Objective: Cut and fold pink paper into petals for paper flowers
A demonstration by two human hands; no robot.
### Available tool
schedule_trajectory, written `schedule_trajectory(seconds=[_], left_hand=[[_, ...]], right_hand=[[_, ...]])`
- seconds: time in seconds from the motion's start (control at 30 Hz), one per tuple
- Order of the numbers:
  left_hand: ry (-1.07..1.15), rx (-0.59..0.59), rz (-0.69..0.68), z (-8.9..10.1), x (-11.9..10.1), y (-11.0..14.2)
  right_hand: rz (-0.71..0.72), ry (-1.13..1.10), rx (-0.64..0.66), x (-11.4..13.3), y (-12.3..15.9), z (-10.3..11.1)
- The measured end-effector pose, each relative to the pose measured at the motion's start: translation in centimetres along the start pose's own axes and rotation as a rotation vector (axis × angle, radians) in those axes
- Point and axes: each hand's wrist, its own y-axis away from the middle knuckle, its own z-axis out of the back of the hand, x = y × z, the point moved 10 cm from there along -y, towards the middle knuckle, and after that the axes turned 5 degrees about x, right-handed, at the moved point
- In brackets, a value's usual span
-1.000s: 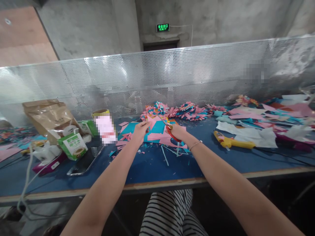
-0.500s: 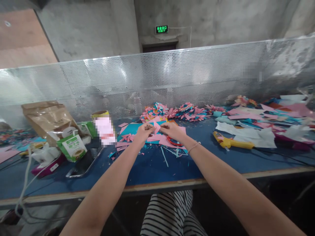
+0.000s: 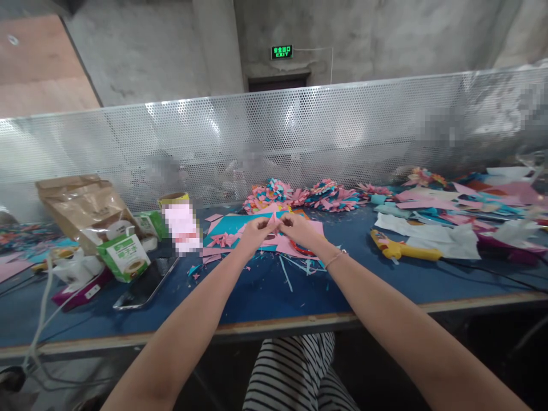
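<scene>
My left hand (image 3: pixel 253 233) and my right hand (image 3: pixel 299 229) meet over the blue table (image 3: pixel 265 294), fingertips pinched together on a small pink paper piece (image 3: pixel 274 224). Red-handled scissors (image 3: pixel 303 249) lie on the table under my right wrist. Below the hands are pink and teal paper sheets (image 3: pixel 233 225) and thin paper offcuts (image 3: pixel 286 271). Finished pink and blue paper flowers (image 3: pixel 299 195) sit in a row just beyond.
A yellow glue gun (image 3: pixel 400 248) lies to the right with its cable. Loose paper sheets (image 3: pixel 445 228) cover the right end. At the left are a brown paper bag (image 3: pixel 83 208), green cartons (image 3: pixel 125 257), a phone (image 3: pixel 143 285). A perforated metal screen (image 3: pixel 274 137) runs behind.
My right hand held the red scissors a second ago, then set them down. Both hands have come together and now pinch the small pink piece.
</scene>
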Motion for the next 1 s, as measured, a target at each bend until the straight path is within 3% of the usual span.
schedule_trajectory(seconds=[0.17,0.37,0.63,0.77,0.87,1.0], left_hand=[[0.063,-0.071,0.018,1.1,0.6,-0.2],[0.132,-0.064,0.073,0.8,0.7,0.1],[-0.003,0.002,0.061,0.2,0.8,0.0],[0.031,-0.076,0.035,1.0,0.7,0.0],[0.067,-0.147,0.025,1.9,0.7,-0.1],[0.075,-0.226,0.012,3.2,0.8,-0.2]], right_hand=[[-0.077,-0.061,-0.008,-1.3,-0.1,0.0],[-0.084,-0.140,0.013,-2.0,-0.3,-0.5],[-0.005,-0.080,-0.153,-1.5,-0.2,1.5],[-0.017,-0.081,-0.086,-2.3,-0.7,0.7],[-0.078,0.067,0.014,-3.2,-0.7,0.2],[-0.249,0.563,0.142,-5.4,0.2,0.4]])
